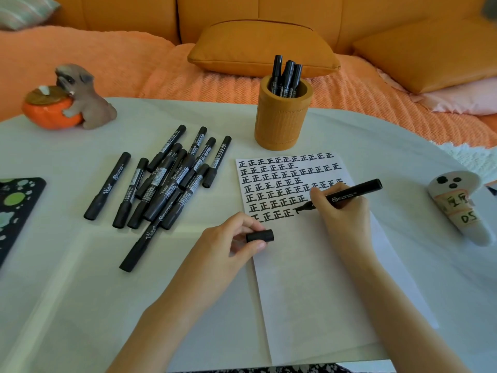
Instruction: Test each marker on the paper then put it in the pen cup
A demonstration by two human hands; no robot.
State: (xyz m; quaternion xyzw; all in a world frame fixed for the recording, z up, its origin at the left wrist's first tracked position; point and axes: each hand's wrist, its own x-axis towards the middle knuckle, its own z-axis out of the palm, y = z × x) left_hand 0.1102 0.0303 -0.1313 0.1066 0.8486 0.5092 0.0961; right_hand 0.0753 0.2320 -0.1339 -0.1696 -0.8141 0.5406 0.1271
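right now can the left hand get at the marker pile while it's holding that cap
Probably yes for reach: the marker pile lies just left of the left hand, with only bare table between. But its fingers pinch the cap, so gripping a marker looks awkward until that goes.

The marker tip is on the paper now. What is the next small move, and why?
Probably finish this mark: the right hand holds the marker tip on the paper, and only a first stroke stands after the last full sign in the row. The left hand pinches the cap ready, so capping comes after.
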